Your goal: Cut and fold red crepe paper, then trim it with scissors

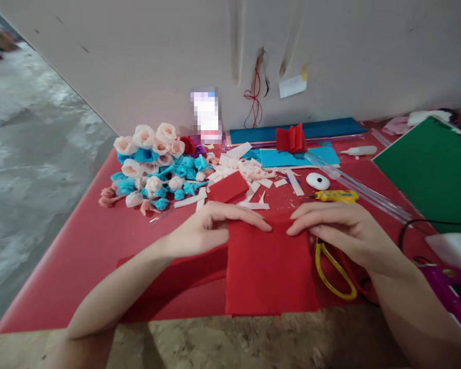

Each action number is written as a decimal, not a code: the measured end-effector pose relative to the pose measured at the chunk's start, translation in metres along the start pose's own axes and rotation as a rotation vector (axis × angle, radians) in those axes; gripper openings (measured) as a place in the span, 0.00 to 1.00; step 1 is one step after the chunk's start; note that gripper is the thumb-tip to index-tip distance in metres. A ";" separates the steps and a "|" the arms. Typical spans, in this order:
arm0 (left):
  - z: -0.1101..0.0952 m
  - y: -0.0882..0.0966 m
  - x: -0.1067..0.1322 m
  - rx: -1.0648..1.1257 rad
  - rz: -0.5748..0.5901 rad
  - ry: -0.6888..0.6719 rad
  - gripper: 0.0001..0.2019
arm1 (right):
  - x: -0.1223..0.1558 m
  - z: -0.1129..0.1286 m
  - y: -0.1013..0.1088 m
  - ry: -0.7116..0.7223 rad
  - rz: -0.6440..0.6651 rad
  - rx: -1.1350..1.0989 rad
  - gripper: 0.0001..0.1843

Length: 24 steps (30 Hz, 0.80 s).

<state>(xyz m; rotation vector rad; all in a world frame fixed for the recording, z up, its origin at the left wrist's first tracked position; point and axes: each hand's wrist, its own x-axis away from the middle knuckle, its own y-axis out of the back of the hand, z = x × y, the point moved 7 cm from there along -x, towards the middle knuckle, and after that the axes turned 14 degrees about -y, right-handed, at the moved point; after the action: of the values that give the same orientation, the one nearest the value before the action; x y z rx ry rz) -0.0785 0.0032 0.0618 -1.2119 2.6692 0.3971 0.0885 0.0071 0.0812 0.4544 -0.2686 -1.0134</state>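
A folded red paper sheet (271,271), like crepe paper, reaches from my hands to the table's front edge. My left hand (215,225) grips its upper left edge, fingers across the top. At the upper right edge, my right hand (346,230) holds the same sheet with bent fingers. Parts of both thumbs are hidden. Under my right hand lie scissors (335,274) with yellow handles, their blades covered. Just beyond my left hand is a small folded red piece (228,187). More red paper (184,274) lies under my left forearm.
Paper flowers (153,164) and pale scraps (240,169) cover the back left and middle. A yellow glue gun (336,196), white oval case (317,180), clear tubes (361,189) and green board (434,169) lie to the right. A blurred phone (206,115) leans against the wall.
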 end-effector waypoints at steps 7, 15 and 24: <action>-0.010 -0.007 0.000 -0.062 0.189 -0.106 0.20 | -0.001 0.001 -0.009 -0.025 0.156 0.026 0.13; -0.023 -0.032 0.000 -0.116 0.310 -0.088 0.14 | 0.003 0.008 -0.038 0.093 0.265 0.014 0.13; -0.018 -0.043 -0.002 -0.135 0.282 -0.098 0.12 | 0.006 0.009 -0.034 0.157 0.300 0.109 0.13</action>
<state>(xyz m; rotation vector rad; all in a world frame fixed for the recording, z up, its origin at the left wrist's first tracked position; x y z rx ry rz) -0.0456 -0.0281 0.0722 -0.8214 2.7690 0.6703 0.0622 -0.0152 0.0727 0.5713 -0.2431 -0.6681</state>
